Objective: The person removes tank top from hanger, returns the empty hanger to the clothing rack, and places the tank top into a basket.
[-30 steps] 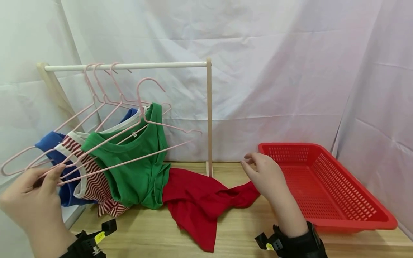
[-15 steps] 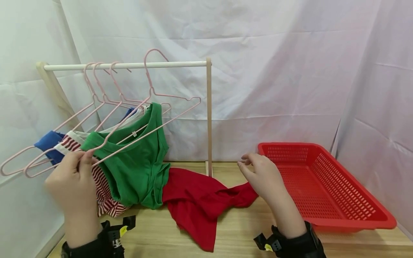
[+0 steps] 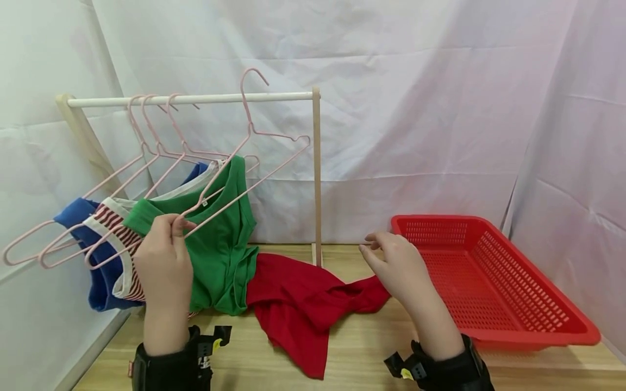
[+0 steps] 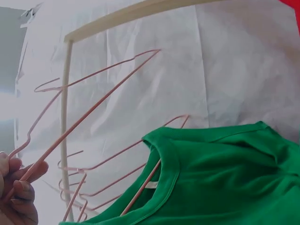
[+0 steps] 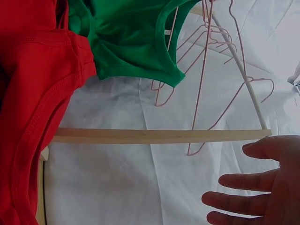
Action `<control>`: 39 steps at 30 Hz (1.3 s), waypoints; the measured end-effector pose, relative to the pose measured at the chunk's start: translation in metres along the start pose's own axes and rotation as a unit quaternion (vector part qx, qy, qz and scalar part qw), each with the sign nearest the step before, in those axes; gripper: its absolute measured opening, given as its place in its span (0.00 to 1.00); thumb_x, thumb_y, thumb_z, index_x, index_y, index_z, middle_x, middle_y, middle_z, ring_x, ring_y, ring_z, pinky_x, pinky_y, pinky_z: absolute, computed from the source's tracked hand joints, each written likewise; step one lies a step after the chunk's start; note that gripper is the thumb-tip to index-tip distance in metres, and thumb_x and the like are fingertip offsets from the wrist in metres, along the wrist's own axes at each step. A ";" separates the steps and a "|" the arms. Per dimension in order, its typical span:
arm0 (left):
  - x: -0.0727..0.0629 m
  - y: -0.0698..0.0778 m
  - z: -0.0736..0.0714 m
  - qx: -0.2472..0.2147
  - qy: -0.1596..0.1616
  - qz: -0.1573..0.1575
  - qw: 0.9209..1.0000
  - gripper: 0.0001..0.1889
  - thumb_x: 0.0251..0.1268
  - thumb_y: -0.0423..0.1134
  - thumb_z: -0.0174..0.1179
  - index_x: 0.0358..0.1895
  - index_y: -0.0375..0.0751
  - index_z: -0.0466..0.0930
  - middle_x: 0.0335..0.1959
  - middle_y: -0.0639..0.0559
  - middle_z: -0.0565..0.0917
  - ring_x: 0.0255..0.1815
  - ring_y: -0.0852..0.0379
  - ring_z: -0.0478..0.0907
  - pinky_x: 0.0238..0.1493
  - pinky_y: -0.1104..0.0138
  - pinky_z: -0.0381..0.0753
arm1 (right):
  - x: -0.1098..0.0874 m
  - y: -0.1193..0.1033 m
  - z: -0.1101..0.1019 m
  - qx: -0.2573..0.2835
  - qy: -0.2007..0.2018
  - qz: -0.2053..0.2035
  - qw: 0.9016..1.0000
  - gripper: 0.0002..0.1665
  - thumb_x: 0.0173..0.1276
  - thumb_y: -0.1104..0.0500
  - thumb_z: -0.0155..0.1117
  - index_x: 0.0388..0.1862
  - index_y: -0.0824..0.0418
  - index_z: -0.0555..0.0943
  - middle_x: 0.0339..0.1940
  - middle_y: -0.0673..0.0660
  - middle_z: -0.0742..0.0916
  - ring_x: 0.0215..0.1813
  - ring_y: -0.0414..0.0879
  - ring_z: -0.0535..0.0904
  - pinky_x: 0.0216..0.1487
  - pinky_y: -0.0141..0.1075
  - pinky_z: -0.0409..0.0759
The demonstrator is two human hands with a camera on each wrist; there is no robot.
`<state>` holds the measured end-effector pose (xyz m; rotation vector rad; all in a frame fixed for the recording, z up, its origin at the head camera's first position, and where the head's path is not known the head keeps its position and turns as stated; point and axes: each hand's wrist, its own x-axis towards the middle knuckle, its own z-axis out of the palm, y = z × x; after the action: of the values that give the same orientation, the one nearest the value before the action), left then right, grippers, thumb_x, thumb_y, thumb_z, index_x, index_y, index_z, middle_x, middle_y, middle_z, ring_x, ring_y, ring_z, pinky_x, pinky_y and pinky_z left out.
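Note:
My left hand (image 3: pixel 165 260) pinches one end of a bare pink clothes hanger (image 3: pixel 248 130), held up in front of the rack with its hook at the height of the white rail (image 3: pixel 283 97). The left wrist view shows fingers and thumb around the hanger's wire (image 4: pixel 89 111). Behind it a green tank top (image 3: pixel 215 239) hangs on another pink hanger. My right hand (image 3: pixel 398 263) hovers above the right end of a red garment (image 3: pixel 303 304) lying on the table, its fingers loosely bent and holding nothing; the right wrist view shows them spread apart.
A red plastic basket (image 3: pixel 489 288) stands on the right of the wooden table (image 3: pixel 362 358). A striped top (image 3: pixel 131 277) and a blue garment (image 3: pixel 100 290) hang at the rack's left. The rack's wooden upright (image 3: pixel 317 179) rises beside the raised hanger.
My left hand has moved right, carrying the bare hanger up and to the right from below the rail to rail height. The right hand has stayed nearly still.

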<state>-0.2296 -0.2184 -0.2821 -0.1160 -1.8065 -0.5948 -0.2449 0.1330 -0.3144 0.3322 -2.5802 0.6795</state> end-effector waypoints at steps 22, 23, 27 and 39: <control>-0.009 0.008 0.027 -0.040 -0.099 -0.010 0.994 0.13 0.79 0.37 0.43 0.42 0.31 0.74 0.23 0.39 0.76 0.18 0.46 0.67 0.23 0.58 0.63 | 0.002 -0.001 -0.001 0.000 -0.029 0.011 1.000 0.20 0.71 0.49 0.61 0.52 0.61 0.82 0.41 0.56 0.85 0.47 0.53 0.79 0.46 0.50 0.77; -0.010 0.007 0.028 -0.039 -0.103 -0.007 0.994 0.13 0.79 0.37 0.43 0.42 0.31 0.74 0.23 0.40 0.75 0.18 0.47 0.66 0.23 0.59 0.63 | 0.002 -0.001 0.000 0.000 -0.029 0.010 1.000 0.20 0.71 0.49 0.61 0.52 0.61 0.82 0.41 0.56 0.85 0.47 0.53 0.79 0.46 0.49 0.77; -0.010 0.005 0.030 -0.037 -0.115 -0.002 0.993 0.12 0.79 0.37 0.44 0.44 0.31 0.74 0.22 0.41 0.75 0.16 0.50 0.63 0.21 0.60 0.62 | 0.002 -0.001 0.001 -0.004 -0.025 0.007 1.000 0.20 0.70 0.48 0.61 0.52 0.61 0.82 0.40 0.55 0.85 0.46 0.53 0.79 0.45 0.49 0.77; -0.010 0.001 0.032 -0.060 -0.144 -0.020 0.988 0.15 0.80 0.39 0.42 0.52 0.29 0.72 0.42 0.37 0.81 0.35 0.42 0.80 0.36 0.50 0.77 | 0.002 -0.003 0.000 -0.010 -0.029 0.011 0.999 0.21 0.70 0.48 0.62 0.52 0.61 0.82 0.41 0.56 0.86 0.46 0.53 0.79 0.45 0.49 0.78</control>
<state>-0.2538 -0.2012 -0.2969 -0.2582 -2.0542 -0.7464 -0.2451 0.1302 -0.3123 0.3208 -2.6474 0.6597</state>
